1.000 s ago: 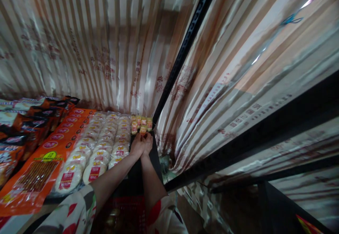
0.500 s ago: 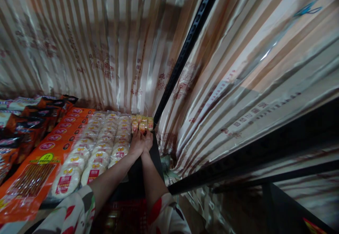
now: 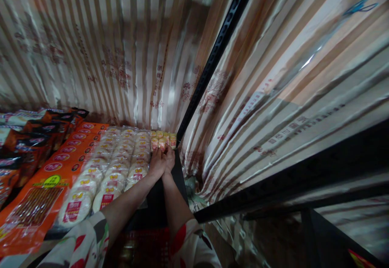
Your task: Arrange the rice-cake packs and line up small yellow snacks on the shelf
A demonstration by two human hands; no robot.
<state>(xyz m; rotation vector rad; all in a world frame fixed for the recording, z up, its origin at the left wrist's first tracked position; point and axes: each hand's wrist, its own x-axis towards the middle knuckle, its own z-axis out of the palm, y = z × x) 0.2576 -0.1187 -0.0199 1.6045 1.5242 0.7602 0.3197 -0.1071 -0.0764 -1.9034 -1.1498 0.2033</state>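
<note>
My left hand (image 3: 157,164) and my right hand (image 3: 169,160) are side by side, wrists nearly touching, at the far right corner of a black shelf (image 3: 153,207). Their bent fingertips meet at the front of a block of small yellow-and-red wrapped snack packets (image 3: 161,142), closed about the front middle one. The fingers partly cover its lower edge. Just left of the hands, flat round rice crackers in clear wrappers (image 3: 138,171) lie overlapped in three rows.
Orange bags of stick snacks (image 3: 39,203) overlap left of the crackers, with black-and-orange bags (image 3: 33,142) further left. A black slotted post (image 3: 209,65) rises at the shelf's corner. Striped sheeting (image 3: 136,57) hangs behind and to the right. Below is a red package (image 3: 146,247).
The front middle packet has moved slightly away from me and now sits in line with its neighbours. My right fingertips have shifted up a little; both arms stay almost still.
</note>
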